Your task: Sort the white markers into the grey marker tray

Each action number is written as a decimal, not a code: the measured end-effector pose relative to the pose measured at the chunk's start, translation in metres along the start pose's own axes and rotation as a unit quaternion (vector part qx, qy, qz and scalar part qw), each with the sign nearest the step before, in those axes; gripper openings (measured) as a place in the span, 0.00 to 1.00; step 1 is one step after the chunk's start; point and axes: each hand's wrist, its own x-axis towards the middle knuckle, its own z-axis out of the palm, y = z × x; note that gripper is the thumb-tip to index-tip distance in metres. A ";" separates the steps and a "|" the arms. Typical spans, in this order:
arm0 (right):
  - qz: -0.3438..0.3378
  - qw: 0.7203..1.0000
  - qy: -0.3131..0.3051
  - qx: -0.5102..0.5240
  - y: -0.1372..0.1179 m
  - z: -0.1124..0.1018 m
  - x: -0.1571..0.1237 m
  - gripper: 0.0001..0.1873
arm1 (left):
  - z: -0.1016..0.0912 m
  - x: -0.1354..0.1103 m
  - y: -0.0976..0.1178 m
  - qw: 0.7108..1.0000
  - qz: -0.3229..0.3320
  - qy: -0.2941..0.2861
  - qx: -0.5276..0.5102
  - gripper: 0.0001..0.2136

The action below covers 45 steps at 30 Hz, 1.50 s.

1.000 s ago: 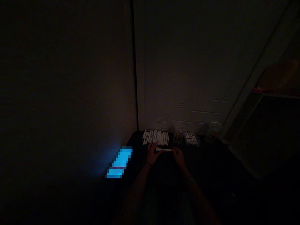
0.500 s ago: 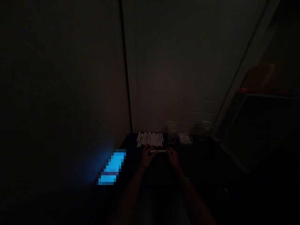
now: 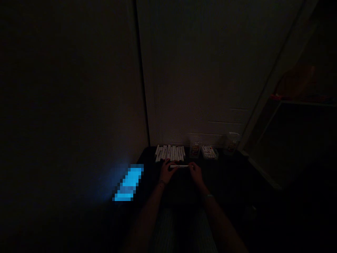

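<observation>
The room is very dark. My left hand [image 3: 166,171] and my right hand [image 3: 196,173] each grip one end of a white marker [image 3: 179,166], held level between them above a dark table [image 3: 226,175]. Just beyond the marker lies a row of several white markers [image 3: 170,153] side by side near the table's far edge.
A glowing blue screen [image 3: 128,183] lies at the table's left. Small clear containers [image 3: 195,150] and a flat pack of markers [image 3: 209,152] stand at the back by the wall. A dark cabinet [image 3: 302,140] rises on the right.
The view has shifted slightly. Both hands still hold the marker by its ends in nearly the same place.
</observation>
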 end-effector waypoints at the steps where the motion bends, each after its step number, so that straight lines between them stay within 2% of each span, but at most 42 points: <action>1: 0.000 1.000 0.000 0.000 0.000 0.000 0.000 0.17 | 0.000 0.000 -0.001 1.000 0.003 0.003 -0.002 0.11; 10: -0.002 1.000 0.000 0.009 0.001 0.000 0.001 0.15 | 0.004 -0.001 -0.008 1.000 -0.016 0.008 -0.002 0.15; 20: -0.011 1.000 -0.002 0.006 0.004 0.000 0.002 0.16 | 0.004 0.000 -0.008 1.000 -0.017 0.009 0.002 0.16; 24: -0.004 1.000 0.007 0.007 0.004 0.000 0.001 0.16 | 0.001 0.000 -0.003 0.999 0.024 0.009 0.027 0.12; 28: -0.012 1.000 0.007 0.004 0.004 -0.001 0.000 0.16 | -0.002 0.000 0.003 0.996 0.054 0.032 0.061 0.09; 32: -0.013 1.000 0.004 0.003 0.003 -0.001 0.000 0.16 | -0.002 -0.001 0.003 0.996 0.049 0.040 0.063 0.08; 45: -0.004 1.000 0.001 0.000 -0.001 -0.001 0.000 0.17 | -0.004 0.000 0.006 0.999 0.029 0.013 0.038 0.09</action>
